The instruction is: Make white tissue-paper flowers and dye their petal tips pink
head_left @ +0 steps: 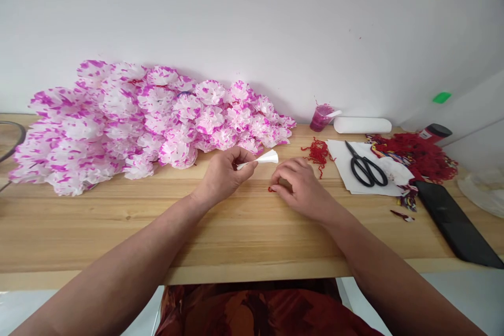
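My left hand [224, 176] pinches a small folded white paper fan [264, 158] at its narrow end, holding it just above the wooden table [118, 220]. My right hand [301, 186] rests palm down on the table right of it, fingertips pressing on a short red thread [271, 189]. A large heap of white and pink paper flowers [137, 121] lies behind the left hand against the wall.
A tuft of red thread [317, 151] lies by white paper sheets [338, 160] bearing black scissors [366, 169]. A pink cup [321, 117], a white roll [362, 125], a red yarn pile [421, 152] and a black phone [452, 220] sit at the right.
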`<state>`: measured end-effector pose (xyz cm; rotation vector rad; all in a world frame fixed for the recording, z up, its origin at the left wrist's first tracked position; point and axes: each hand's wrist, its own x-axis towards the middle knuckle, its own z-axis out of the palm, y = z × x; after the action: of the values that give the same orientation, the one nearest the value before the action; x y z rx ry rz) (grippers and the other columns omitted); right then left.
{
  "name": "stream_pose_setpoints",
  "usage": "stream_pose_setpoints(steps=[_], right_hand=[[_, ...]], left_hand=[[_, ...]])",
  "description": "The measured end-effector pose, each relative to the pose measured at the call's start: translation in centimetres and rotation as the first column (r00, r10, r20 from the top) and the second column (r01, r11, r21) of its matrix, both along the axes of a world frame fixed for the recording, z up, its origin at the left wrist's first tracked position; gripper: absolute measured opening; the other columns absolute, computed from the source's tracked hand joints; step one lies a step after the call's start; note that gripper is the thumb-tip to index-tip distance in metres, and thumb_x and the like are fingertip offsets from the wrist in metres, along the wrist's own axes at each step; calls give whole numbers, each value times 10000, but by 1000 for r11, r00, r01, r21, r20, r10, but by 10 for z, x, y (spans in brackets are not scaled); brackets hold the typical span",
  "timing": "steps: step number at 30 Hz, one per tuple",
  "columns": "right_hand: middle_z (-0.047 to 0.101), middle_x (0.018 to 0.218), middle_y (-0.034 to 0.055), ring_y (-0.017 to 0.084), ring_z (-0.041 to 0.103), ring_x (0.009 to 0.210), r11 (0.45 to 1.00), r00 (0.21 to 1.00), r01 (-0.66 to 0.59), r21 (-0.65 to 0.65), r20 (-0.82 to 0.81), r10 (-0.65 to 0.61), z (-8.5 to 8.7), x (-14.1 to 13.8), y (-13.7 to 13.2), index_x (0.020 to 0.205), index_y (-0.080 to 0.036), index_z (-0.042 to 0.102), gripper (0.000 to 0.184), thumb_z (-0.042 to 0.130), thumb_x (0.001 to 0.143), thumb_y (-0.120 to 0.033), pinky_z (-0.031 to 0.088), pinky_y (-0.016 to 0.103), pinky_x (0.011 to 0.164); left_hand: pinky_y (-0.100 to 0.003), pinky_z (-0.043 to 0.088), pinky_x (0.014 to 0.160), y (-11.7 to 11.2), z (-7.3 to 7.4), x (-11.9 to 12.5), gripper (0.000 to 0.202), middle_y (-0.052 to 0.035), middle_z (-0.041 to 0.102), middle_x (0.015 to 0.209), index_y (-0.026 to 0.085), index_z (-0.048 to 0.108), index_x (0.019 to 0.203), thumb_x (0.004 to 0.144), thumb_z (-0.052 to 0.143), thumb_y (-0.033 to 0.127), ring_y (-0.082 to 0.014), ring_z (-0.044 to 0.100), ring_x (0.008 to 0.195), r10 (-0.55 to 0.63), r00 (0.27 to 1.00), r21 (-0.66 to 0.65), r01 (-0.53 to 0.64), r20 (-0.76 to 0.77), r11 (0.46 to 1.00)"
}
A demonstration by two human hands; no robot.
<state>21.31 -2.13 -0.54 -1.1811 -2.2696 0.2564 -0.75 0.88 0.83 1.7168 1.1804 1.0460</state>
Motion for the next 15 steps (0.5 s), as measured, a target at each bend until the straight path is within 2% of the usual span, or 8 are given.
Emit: stream_pose_setpoints(steps=[4, 7, 12, 15], right_hand=[[664, 866, 45, 236, 564, 917, 1000, 996, 22, 5, -91, -21, -1, -4, -1, 812, -221, 607, 116, 619, 869, -120, 430, 408, 857], [662, 880, 41, 227, 571, 900, 997, 977, 65, 52, -209, -52, 2, -6, -1, 858, -229, 592, 103, 587, 886, -129, 442, 389, 834], [672, 894, 44, 234, 583, 910, 989, 967, 101, 108, -245, -72, -1, -14, -3, 848, -235, 584, 101, 603, 874, -140, 455, 395, 827], [660, 868, 43, 214, 581, 825, 986, 963, 141, 93, -245, -114, -4, -19, -5, 832, -233, 591, 94, 612, 861, -145, 469, 357, 728]], left_hand=[[-245, 522, 610, -2, -3, 5, 217, -12, 666, 742, 156, 630, 777, 790, 709, 358, -122, 625, 672, -70, 981, -236, 113, 182, 965], [-285, 578, 715, -6, -5, 10, 274, -37, 691, 817, 150, 633, 791, 768, 747, 398, -163, 684, 829, -41, 942, -364, 169, 334, 916], [-291, 572, 803, -12, -8, 16, 316, -42, 704, 876, 141, 640, 795, 733, 792, 411, -137, 683, 829, -1, 870, -419, 238, 493, 876], [-276, 565, 780, -13, -10, 19, 319, -21, 684, 846, 139, 631, 796, 732, 795, 406, -113, 667, 769, -13, 866, -406, 247, 499, 880]])
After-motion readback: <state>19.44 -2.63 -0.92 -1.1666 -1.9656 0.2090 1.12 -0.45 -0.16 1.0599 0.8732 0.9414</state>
